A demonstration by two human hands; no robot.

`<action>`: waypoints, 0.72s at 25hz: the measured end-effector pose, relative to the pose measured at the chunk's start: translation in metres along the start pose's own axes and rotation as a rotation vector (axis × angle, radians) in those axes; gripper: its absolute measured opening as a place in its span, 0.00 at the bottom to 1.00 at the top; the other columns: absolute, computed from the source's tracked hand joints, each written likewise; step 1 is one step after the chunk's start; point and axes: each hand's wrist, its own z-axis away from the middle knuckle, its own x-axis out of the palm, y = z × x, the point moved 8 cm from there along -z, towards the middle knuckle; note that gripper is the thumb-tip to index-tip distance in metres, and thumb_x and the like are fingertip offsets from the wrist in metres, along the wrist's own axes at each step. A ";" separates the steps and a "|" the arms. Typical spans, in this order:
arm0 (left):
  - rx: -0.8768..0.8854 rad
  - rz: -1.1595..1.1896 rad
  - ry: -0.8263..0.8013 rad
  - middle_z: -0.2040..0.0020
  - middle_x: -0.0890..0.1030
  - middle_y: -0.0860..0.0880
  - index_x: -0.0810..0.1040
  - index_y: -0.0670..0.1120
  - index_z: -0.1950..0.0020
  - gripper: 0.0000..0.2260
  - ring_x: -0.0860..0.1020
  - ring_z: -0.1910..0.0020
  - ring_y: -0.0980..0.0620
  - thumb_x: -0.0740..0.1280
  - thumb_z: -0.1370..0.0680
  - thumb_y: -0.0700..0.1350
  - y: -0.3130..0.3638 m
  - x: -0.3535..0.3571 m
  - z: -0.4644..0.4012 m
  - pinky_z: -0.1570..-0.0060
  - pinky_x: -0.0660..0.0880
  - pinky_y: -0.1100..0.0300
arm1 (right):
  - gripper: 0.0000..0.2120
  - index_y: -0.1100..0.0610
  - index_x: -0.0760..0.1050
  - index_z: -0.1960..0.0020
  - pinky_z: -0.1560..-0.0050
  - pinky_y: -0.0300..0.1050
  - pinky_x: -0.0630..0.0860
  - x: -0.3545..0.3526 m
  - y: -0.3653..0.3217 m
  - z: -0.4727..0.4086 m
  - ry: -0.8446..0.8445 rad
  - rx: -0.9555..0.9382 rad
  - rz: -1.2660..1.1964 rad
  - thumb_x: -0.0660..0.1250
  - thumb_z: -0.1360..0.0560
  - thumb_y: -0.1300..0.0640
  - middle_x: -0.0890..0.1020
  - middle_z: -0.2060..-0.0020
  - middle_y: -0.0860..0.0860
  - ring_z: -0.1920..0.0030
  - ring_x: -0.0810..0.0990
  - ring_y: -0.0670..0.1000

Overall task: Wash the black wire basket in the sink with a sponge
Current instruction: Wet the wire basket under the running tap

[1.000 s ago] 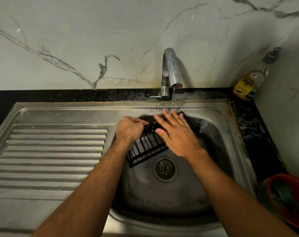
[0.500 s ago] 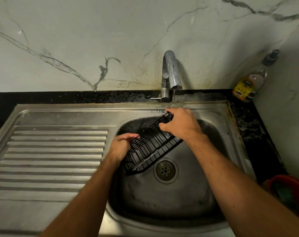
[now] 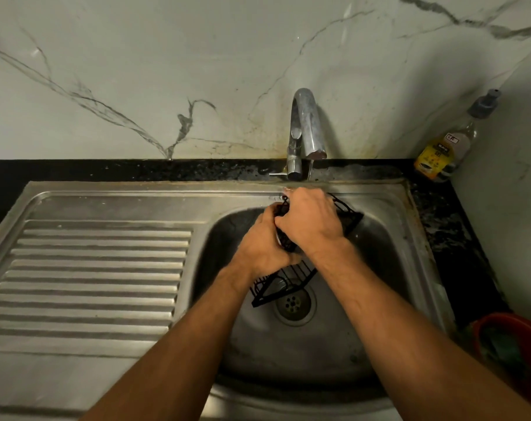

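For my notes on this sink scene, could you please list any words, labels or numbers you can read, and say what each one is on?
Bottle in the right back corner, yellow label: print too blurred to read.
Same bottle, small white sticker above the label: handwritten marks, too small to read.
Tap, sink, basket, red tub: no text visible.

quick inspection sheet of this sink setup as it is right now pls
surface: steel sink with ribbed drainboard, wet.
job's things: black wire basket tilted over the drain; no sponge seen.
clutter: soap bottle in the back corner; red tub at right.
grippers: left hand and right hand both grip the basket.
cables: nothing seen.
surroundings: tap running; marble wall.
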 end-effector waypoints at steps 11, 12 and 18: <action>0.018 0.206 0.050 0.39 0.73 0.57 0.64 0.50 0.31 0.42 0.75 0.42 0.62 0.81 0.40 0.40 -0.014 -0.017 0.010 0.46 0.73 0.74 | 0.41 0.42 0.63 0.24 0.23 0.65 0.46 -0.003 0.058 0.000 -0.116 -0.194 -0.073 0.42 0.29 0.22 0.65 0.23 0.46 0.22 0.60 0.49; 0.018 0.194 0.020 0.39 0.73 0.57 0.63 0.50 0.30 0.43 0.75 0.41 0.59 0.81 0.40 0.42 -0.015 -0.013 0.008 0.44 0.73 0.71 | 0.40 0.43 0.62 0.23 0.22 0.63 0.43 0.001 0.048 0.003 -0.144 -0.220 -0.027 0.41 0.27 0.24 0.64 0.23 0.48 0.22 0.58 0.49; 0.016 0.137 -0.035 0.36 0.69 0.57 0.58 0.52 0.26 0.50 0.72 0.36 0.57 0.80 0.43 0.47 -0.022 -0.006 0.011 0.34 0.73 0.58 | 0.32 0.36 0.59 0.23 0.22 0.60 0.51 0.015 0.014 0.003 -0.279 -0.355 -0.049 0.43 0.24 0.28 0.61 0.21 0.48 0.22 0.58 0.51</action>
